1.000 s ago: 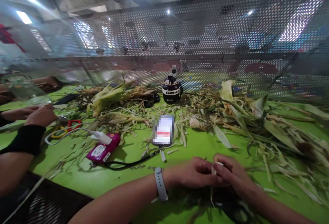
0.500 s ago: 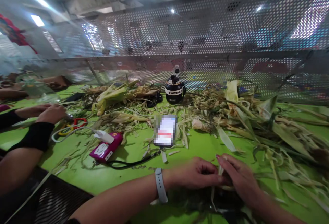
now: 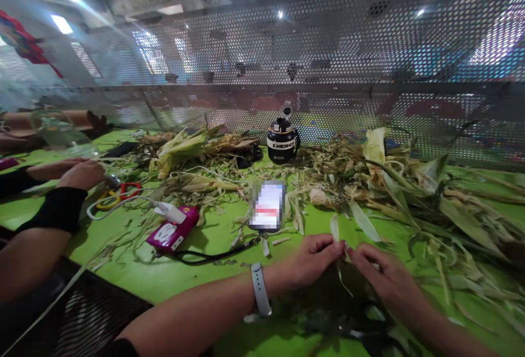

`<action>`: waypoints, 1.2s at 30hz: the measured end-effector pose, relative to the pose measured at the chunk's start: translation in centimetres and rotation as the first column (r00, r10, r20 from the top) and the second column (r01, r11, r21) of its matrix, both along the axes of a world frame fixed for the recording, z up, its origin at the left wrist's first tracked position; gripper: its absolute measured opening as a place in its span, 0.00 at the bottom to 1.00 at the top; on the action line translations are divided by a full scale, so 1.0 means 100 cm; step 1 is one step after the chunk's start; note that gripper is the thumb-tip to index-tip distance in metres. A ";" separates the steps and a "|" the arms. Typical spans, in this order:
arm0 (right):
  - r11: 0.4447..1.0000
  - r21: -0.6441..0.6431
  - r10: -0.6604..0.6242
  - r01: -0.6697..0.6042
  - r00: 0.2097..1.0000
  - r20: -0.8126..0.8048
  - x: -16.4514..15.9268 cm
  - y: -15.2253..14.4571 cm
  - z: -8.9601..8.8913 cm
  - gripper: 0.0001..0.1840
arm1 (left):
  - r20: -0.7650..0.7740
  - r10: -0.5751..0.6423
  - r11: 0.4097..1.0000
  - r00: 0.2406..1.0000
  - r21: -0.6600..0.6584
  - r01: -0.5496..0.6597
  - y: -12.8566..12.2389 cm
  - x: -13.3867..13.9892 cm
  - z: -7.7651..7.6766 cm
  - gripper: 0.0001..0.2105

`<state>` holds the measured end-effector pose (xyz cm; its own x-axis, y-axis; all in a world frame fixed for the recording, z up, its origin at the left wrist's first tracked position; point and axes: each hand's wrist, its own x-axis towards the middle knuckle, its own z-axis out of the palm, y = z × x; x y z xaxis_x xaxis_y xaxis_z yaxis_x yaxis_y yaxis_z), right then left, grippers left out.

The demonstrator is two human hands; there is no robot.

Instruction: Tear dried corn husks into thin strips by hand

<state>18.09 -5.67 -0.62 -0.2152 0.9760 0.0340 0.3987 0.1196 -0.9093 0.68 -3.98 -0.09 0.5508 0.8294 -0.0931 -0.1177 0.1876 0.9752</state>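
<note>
A narrow pale strip of corn husk [image 3: 335,228] stands up from the fingertips of my left hand [image 3: 314,258], which pinches it, while a thin end hangs below. My left wrist wears a light grey watch band. Close on the right, my right hand [image 3: 383,272] is closed too, its thumb and finger pressed together at the same strip, their tips almost touching the left ones. Below both hands, near the table's front edge, lies a dark object that is blurred and that I cannot make out. Loose corn husks [image 3: 463,215] are heaped to the right.
A phone [image 3: 267,206] lies ahead, near a purple power strip [image 3: 174,231] with a white charger. A black jug [image 3: 282,141] stands by the perforated metal screen [image 3: 328,45]. More husks [image 3: 180,152] lie left of it. At far left are a co-worker's hands [image 3: 80,174] and red-handled scissors [image 3: 130,190].
My hands have risen slightly and straightened out from a cupped pose, so the husk strip now stands up above the left fingertips. The view has shifted a little.
</note>
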 end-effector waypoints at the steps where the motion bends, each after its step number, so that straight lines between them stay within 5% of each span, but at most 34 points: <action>1: 0.999 -0.053 -0.016 0.015 1.000 -0.024 -0.002 0.000 -0.001 0.28 | 0.023 -0.007 1.000 1.000 -0.005 0.007 0.001 0.000 0.000 0.23; 5: 0.970 -0.226 -0.125 0.095 0.985 -0.122 -0.004 0.003 -0.004 0.30 | 0.049 -0.130 0.988 0.990 0.091 0.125 0.000 -0.002 0.000 0.22; 9: 0.969 -0.204 -0.169 0.136 0.973 -0.155 -0.001 0.008 -0.005 0.30 | -0.051 -0.223 0.963 0.974 0.142 0.228 -0.001 -0.003 0.000 0.21; 15: 0.954 -0.272 -0.202 0.125 0.939 -0.277 0.003 0.009 -0.004 0.27 | -0.022 -0.037 0.994 0.999 0.100 0.039 0.000 0.000 -0.002 0.22; 18: 0.947 -0.320 -0.110 0.032 0.967 -0.230 0.001 0.003 -0.005 0.28 | -0.018 0.085 0.996 0.996 0.028 -0.085 0.003 -0.001 -0.002 0.21; 24: 0.975 -0.221 -0.012 -0.019 0.990 -0.141 -0.006 -0.005 -0.004 0.23 | 0.180 0.023 0.999 0.983 -0.041 -0.016 0.001 0.000 0.000 0.21; 31: 0.996 -0.028 0.080 -0.082 0.995 -0.058 -0.007 -0.006 -0.005 0.21 | -0.025 0.076 0.996 0.997 0.047 -0.075 0.003 -0.002 0.001 0.16; 36: 0.995 -0.052 0.078 -0.085 0.989 -0.123 -0.007 -0.004 -0.005 0.20 | -0.049 0.122 0.985 0.991 0.128 -0.114 0.006 -0.004 0.002 0.12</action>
